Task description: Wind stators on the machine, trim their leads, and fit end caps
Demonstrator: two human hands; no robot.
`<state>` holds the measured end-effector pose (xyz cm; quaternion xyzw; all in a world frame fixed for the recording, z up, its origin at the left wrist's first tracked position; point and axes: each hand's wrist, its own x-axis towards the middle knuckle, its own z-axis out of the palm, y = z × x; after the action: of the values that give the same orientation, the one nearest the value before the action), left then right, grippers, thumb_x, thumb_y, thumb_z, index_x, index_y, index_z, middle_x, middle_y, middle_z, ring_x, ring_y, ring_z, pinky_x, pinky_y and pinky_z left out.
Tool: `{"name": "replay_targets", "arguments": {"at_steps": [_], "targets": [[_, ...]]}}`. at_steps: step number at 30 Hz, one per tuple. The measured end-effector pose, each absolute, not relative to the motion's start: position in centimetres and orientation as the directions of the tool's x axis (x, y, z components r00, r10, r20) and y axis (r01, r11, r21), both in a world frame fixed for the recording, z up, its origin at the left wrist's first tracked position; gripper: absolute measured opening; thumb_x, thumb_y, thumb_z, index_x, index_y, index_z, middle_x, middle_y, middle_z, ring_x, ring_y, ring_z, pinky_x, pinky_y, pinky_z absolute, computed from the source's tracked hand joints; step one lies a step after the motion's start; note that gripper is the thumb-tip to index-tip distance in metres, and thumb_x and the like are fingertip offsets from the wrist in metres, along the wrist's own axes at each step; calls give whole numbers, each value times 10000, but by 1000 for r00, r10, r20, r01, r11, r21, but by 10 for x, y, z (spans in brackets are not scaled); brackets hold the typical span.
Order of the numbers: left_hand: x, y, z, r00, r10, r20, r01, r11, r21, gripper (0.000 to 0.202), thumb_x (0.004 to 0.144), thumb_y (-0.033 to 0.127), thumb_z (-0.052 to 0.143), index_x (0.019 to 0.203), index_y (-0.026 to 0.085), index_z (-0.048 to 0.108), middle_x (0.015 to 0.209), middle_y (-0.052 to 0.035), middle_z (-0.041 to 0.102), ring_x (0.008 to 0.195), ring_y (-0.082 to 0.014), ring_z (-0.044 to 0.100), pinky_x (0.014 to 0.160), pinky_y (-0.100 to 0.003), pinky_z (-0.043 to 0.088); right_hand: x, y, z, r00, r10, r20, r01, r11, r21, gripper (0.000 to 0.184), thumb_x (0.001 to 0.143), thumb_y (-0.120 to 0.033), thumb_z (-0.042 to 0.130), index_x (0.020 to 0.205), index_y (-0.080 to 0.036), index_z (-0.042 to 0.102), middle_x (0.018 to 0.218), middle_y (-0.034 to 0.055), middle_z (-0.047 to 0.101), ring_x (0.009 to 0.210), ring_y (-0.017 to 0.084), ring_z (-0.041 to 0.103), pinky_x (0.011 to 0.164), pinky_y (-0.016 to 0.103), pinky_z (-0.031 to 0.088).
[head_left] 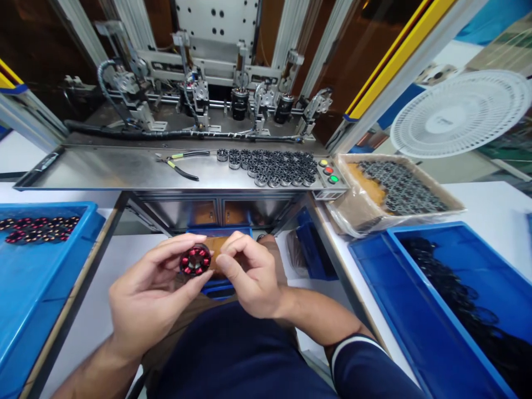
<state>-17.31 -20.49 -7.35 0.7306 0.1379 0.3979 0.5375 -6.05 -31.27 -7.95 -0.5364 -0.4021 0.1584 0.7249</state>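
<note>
My left hand (149, 291) holds a small round black stator with red copper windings (195, 260) between thumb and fingers, over my lap. My right hand (249, 274) is curled beside it, its thumb and forefinger pinched at the stator's right edge. Whether the right hand grips the stator or a thin wire on it is too small to tell. Both hands sit in front of the steel bench (124, 169).
Several bare black stator cores (270, 165) and a pair of pliers (178, 163) lie on the bench, with three buttons (328, 170) at its right end. Blue tray of wound stators (37, 230) left; cardboard box of cores (399, 188), blue bins (449, 293), white fan (461, 113) right. Winding machine (216, 94) behind.
</note>
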Motion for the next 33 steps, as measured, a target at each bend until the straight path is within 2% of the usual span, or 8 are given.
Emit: {"name": "replay_targets", "arguments": {"at_steps": [4, 12, 20, 23, 25, 27, 29, 33], "targets": [[-171, -201, -70, 729, 615, 301, -182, -249, 951, 439, 713, 112, 789, 1125, 224, 683, 1146, -45, 716, 1013, -184, 702, 890, -251, 588, -62, -312, -87, 623, 669, 406, 210, 358, -910, 198, 897, -263, 593, 727, -200, 512, 708, -2, 512, 649, 123, 483, 626, 287, 410], [-174, -203, -77, 632, 525, 570, -196, -603, 773, 498, 657, 37, 785, 1100, 244, 696, 1082, -44, 694, 961, -193, 669, 762, -282, 588, -55, -307, -84, 520, 738, 429, 196, 386, -901, 217, 869, -387, 629, 838, -214, 501, 830, 20, 523, 787, 154, 517, 743, 321, 456], [-172, -202, -80, 584, 615, 530, -232, -499, 835, 460, 644, 33, 791, 1050, 231, 703, 1040, -38, 706, 995, -221, 675, 844, -350, 572, -64, -300, -100, 682, 692, 239, 25, 305, -952, 224, 968, -383, 489, 827, -209, 473, 804, 6, 511, 738, 131, 513, 728, 298, 443], [-173, -201, -78, 586, 618, 524, -209, -509, 835, 471, 637, 19, 791, 1051, 227, 706, 1047, -39, 706, 993, -214, 673, 845, -332, 563, -59, -302, -99, 670, 659, 342, 131, 348, -928, 199, 917, -390, 576, 968, -213, 502, 933, 38, 527, 837, 154, 537, 790, 324, 462], [-175, -201, -76, 612, 595, 522, -189, -530, 826, 467, 650, 25, 785, 1060, 234, 705, 1055, -33, 703, 990, -201, 669, 811, -299, 568, -57, -303, -94, 634, 625, 456, 268, 375, -887, 351, 820, -401, 697, 1057, -222, 508, 1060, 70, 525, 969, 194, 539, 886, 368, 460], [-176, -202, -75, 641, 562, 522, -172, -558, 812, 482, 653, 27, 784, 1075, 244, 701, 1065, -24, 700, 960, -180, 668, 785, -276, 573, -55, -302, -87, 597, 623, 506, 345, 370, -863, 304, 799, -362, 721, 998, -222, 539, 1084, 75, 534, 1025, 210, 532, 939, 387, 443], [-177, -203, -76, 646, 562, 516, -156, -565, 810, 513, 641, 19, 791, 1089, 250, 700, 1083, -17, 698, 942, -170, 667, 811, -281, 574, -56, -299, -82, 626, 627, 463, 302, 352, -886, 136, 865, -304, 646, 867, -209, 549, 980, 52, 552, 952, 181, 543, 899, 356, 447], [-178, -204, -81, 599, 633, 491, -206, -471, 858, 500, 636, 6, 791, 1071, 239, 710, 1083, -18, 706, 1008, -189, 672, 912, -305, 556, -60, -295, -83, 724, 640, 256, 36, 336, -941, 169, 926, -293, 565, 796, -189, 536, 839, 10, 527, 769, 122, 510, 737, 277, 442]]}}
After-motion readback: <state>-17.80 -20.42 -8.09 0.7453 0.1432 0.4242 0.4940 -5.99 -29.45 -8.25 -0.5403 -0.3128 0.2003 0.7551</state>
